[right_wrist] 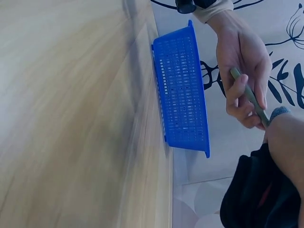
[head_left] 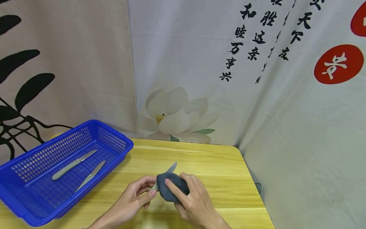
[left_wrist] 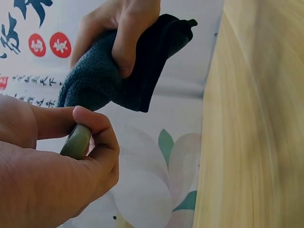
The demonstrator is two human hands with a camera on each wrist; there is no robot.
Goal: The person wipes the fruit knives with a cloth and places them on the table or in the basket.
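A knife with a pale green handle (right_wrist: 250,98) is held by my left hand (head_left: 132,195), its fingers and thumb curled round the handle. Above the cloth in the head view, the knife's blade tip (head_left: 172,167) sticks out, pointing away from me. My right hand (head_left: 195,200) grips a folded dark grey-blue cloth (head_left: 164,189) wrapped about the blade, thumb on top. Most of the blade is hidden by the cloth. In the left wrist view the butt of the green handle (left_wrist: 77,141) shows between thumb and fingers, and the cloth (left_wrist: 95,71) hangs in folds from the right hand.
On the left of the wooden table (head_left: 228,178) stands a blue plastic basket (head_left: 114,127) with perforated walls. Two knives lie in it, an upper knife (head_left: 67,170) and a lower knife (head_left: 91,176). A printed curtain (head_left: 183,57) hangs behind and to the right of the table.
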